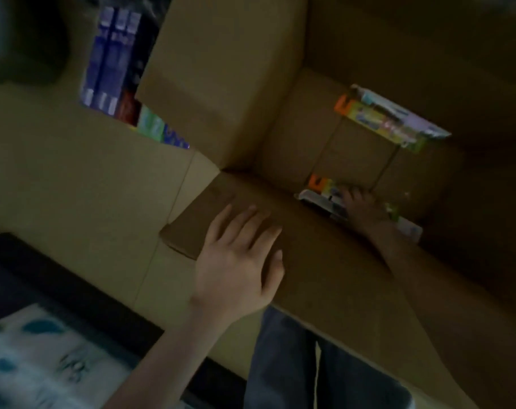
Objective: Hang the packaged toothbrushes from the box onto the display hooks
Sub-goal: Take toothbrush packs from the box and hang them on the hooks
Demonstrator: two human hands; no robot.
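With your left hand (239, 255) lying flat and open on the flap (191, 228), pinch one pack (318, 196) by its edges at the box's (354, 160) 6 o'clock wall, where your right hand (361, 206) rests, its grip too dim to tell

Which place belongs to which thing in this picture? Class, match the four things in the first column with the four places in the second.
Things
1. left hand
2. right hand
3. far toothbrush packs
4. purple cartons

Places
A. outside the box, at the upper left of the view
B. flat on the near flap
C. down inside the box, on the near toothbrush packs
D. on the box floor, away from both hands

Pairs: 1-B, 2-C, 3-D, 4-A
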